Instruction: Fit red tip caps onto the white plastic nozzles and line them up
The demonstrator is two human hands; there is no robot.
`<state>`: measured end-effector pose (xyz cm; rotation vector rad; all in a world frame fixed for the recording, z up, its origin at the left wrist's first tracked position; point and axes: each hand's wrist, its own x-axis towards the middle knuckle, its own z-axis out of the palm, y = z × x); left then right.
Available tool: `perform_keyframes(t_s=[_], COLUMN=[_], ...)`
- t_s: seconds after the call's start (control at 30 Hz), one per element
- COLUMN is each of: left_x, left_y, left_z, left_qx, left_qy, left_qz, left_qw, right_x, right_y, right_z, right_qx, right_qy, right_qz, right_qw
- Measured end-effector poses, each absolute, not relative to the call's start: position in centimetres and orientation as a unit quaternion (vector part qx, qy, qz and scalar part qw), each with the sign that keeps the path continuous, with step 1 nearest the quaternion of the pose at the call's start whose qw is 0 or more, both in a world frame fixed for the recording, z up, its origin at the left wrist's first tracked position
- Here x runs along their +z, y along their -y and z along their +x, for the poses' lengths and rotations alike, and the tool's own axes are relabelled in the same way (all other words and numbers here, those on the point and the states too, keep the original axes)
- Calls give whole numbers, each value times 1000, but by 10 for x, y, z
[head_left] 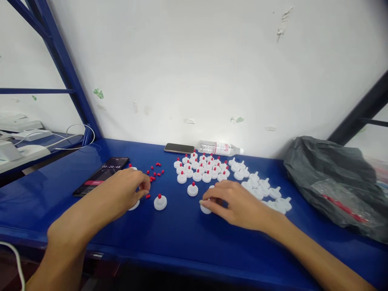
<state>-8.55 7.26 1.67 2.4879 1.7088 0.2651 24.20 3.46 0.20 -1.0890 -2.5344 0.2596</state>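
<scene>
Fingers (214, 193) of the right hand (233, 198) are pinching a white cap (206, 210). Left hand (131, 185) is curling by red bits (154, 174), I can't tell if it's holding

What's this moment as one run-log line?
left hand: beside loose red tips | right hand: touching white cap | middle: red-tipped spout caps, grouped upright | right side: bare white spout caps

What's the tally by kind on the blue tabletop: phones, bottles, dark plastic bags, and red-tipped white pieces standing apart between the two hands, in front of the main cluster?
Red-tipped white pieces standing apart between the hands: 2
Phones: 2
Bottles: 1
Dark plastic bags: 1
Total: 6
</scene>
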Motion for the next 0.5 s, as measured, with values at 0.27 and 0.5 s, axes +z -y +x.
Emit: perform_keyframes(t_s=[0.27,0.5], left_x=[-3,1], left_y=[-82,-76], left_z=[-88,-79], left_qx=[66,67], left_qy=[-559,-563], left_qz=[826,823], left_qw=[30,40], right_x=[1,-5], right_y=[-33,-34], right_z=[239,238], right_qx=[54,65], right_qy=[887,909], right_qz=[-439,-389], right_qw=[130,136])
